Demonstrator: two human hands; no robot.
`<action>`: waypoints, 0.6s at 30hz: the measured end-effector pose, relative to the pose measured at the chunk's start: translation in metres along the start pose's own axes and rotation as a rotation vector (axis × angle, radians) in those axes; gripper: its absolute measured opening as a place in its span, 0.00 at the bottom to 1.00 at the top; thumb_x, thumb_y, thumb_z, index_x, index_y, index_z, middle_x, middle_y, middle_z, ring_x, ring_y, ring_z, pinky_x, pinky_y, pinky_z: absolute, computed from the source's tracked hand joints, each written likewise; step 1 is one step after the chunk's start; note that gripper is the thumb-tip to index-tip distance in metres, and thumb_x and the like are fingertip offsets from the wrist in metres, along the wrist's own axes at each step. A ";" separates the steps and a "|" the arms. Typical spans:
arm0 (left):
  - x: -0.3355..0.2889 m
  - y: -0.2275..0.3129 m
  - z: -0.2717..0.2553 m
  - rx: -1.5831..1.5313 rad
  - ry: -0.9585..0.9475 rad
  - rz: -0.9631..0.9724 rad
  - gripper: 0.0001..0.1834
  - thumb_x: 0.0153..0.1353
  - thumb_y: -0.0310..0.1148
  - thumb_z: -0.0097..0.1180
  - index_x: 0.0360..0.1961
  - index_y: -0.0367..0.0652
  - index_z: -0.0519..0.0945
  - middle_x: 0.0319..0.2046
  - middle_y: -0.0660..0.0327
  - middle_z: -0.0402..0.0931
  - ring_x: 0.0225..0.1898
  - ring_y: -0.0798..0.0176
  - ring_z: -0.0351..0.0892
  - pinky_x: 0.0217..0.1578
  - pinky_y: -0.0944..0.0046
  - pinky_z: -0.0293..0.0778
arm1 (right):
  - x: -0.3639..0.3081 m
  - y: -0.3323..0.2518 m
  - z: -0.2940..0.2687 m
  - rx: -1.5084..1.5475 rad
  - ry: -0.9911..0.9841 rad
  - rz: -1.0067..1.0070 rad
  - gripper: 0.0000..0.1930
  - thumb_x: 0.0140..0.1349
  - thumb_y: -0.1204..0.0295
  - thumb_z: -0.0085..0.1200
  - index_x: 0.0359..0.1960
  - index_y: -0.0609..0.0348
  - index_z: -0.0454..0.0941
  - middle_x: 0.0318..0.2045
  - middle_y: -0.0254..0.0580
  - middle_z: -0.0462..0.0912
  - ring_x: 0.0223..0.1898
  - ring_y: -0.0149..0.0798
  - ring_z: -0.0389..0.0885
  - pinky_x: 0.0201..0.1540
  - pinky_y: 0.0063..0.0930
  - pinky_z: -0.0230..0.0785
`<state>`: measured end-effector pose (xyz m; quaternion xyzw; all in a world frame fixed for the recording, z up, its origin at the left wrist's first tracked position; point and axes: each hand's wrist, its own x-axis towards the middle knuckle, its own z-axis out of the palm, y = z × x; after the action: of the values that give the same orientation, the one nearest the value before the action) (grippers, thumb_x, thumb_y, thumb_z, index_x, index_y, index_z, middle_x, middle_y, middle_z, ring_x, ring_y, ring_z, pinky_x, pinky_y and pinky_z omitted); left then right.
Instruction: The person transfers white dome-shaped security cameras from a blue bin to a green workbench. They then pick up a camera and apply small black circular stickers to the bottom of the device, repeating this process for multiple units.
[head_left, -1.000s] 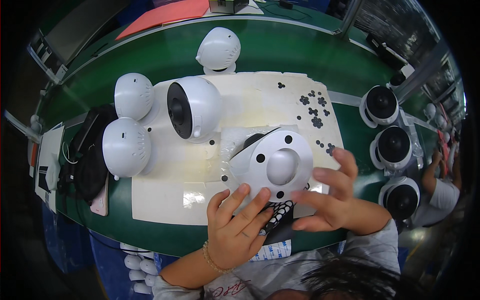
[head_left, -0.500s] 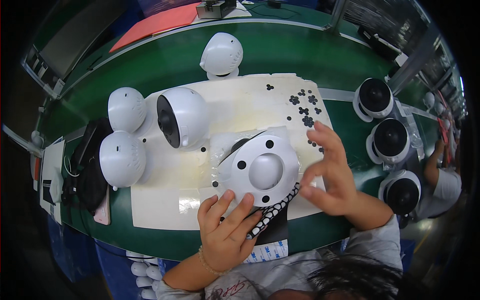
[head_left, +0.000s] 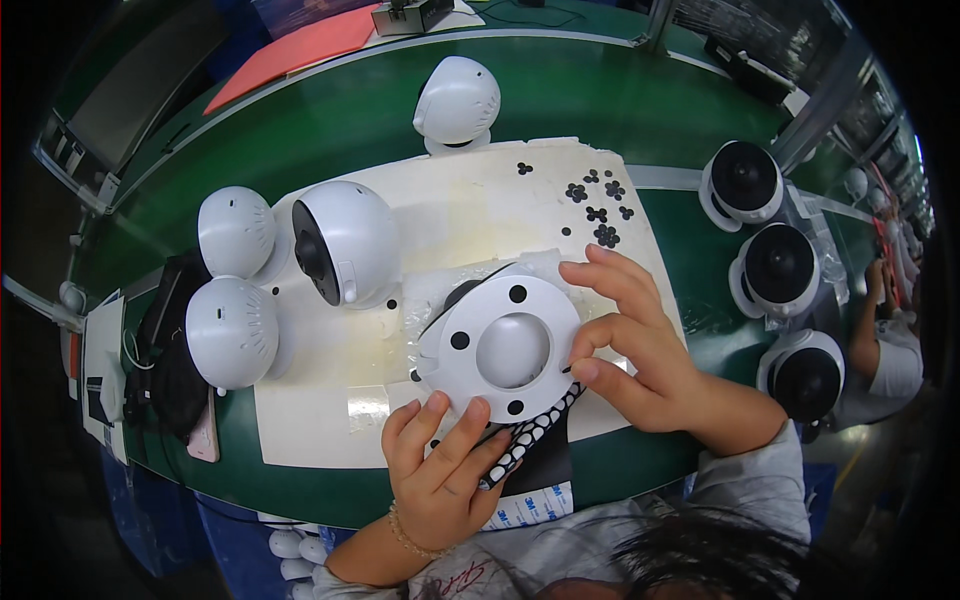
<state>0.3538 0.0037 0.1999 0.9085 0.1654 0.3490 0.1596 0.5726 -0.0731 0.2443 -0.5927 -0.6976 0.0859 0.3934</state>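
Observation:
A white camera [head_left: 460, 370] with a round base lies base-up on a white padded sheet in front of me. Black round pads sit on three spots around the base's central opening. My left hand [head_left: 445, 470] rests its fingertips on the base's near-left edge. Between its thumb and fingers runs a black strip with white round spots [head_left: 530, 437], slanting up to the right under the base. My right hand [head_left: 645, 360] pinches thumb and forefinger together at the base's right edge, its other fingers raised. A small dark pad shows at the pinch, partly hidden.
Two white cameras [head_left: 236, 330] and a larger black-faced one [head_left: 355, 240] stand at left, another [head_left: 460, 100] at the back. Several black-faced cameras [head_left: 778, 262] line the right side. Loose black dots [head_left: 607, 236] lie on the cream board [head_left: 450, 205]. A co-worker's arm [head_left: 865, 340] shows far right.
My right hand has moved left, bringing its pinched fingertips onto the base's right edge. My left hand stays at the base with the strip. The whole view has shifted slightly.

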 end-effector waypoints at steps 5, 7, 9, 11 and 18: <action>0.001 0.000 -0.001 0.002 -0.009 0.005 0.12 0.41 0.33 0.58 0.31 0.46 0.82 0.50 0.61 0.71 0.57 0.54 0.59 0.50 0.50 0.55 | -0.003 -0.004 0.001 -0.170 0.063 -0.056 0.04 0.49 0.74 0.53 0.28 0.54 0.73 0.54 0.47 0.65 0.58 0.53 0.56 0.55 0.42 0.49; 0.001 0.000 -0.001 0.010 -0.012 0.006 0.12 0.42 0.33 0.58 0.31 0.46 0.82 0.50 0.62 0.71 0.57 0.55 0.59 0.50 0.49 0.55 | -0.004 -0.005 0.000 -0.275 0.060 -0.137 0.06 0.48 0.73 0.55 0.28 0.54 0.74 0.52 0.44 0.67 0.56 0.51 0.59 0.52 0.41 0.52; 0.000 -0.001 -0.001 0.018 -0.009 0.004 0.12 0.42 0.33 0.58 0.31 0.46 0.82 0.50 0.62 0.71 0.57 0.55 0.59 0.51 0.49 0.55 | -0.005 -0.002 -0.006 -0.391 0.019 -0.260 0.07 0.46 0.72 0.56 0.29 0.53 0.74 0.50 0.41 0.70 0.54 0.48 0.63 0.49 0.40 0.55; -0.001 -0.001 -0.001 0.015 -0.010 -0.004 0.12 0.42 0.33 0.58 0.31 0.46 0.81 0.50 0.62 0.71 0.57 0.55 0.59 0.51 0.49 0.55 | -0.003 0.000 -0.010 -0.340 0.003 -0.233 0.07 0.46 0.72 0.57 0.29 0.52 0.74 0.49 0.38 0.72 0.53 0.46 0.65 0.47 0.38 0.56; -0.001 -0.001 -0.001 0.006 -0.008 -0.004 0.12 0.42 0.33 0.59 0.32 0.46 0.81 0.50 0.61 0.70 0.57 0.54 0.59 0.51 0.49 0.54 | -0.005 -0.001 -0.004 -0.440 0.081 -0.266 0.10 0.44 0.69 0.59 0.30 0.49 0.76 0.48 0.36 0.72 0.52 0.43 0.67 0.46 0.37 0.57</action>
<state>0.3528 0.0049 0.1995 0.9101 0.1678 0.3443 0.1582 0.5740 -0.0791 0.2457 -0.5701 -0.7549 -0.1442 0.2905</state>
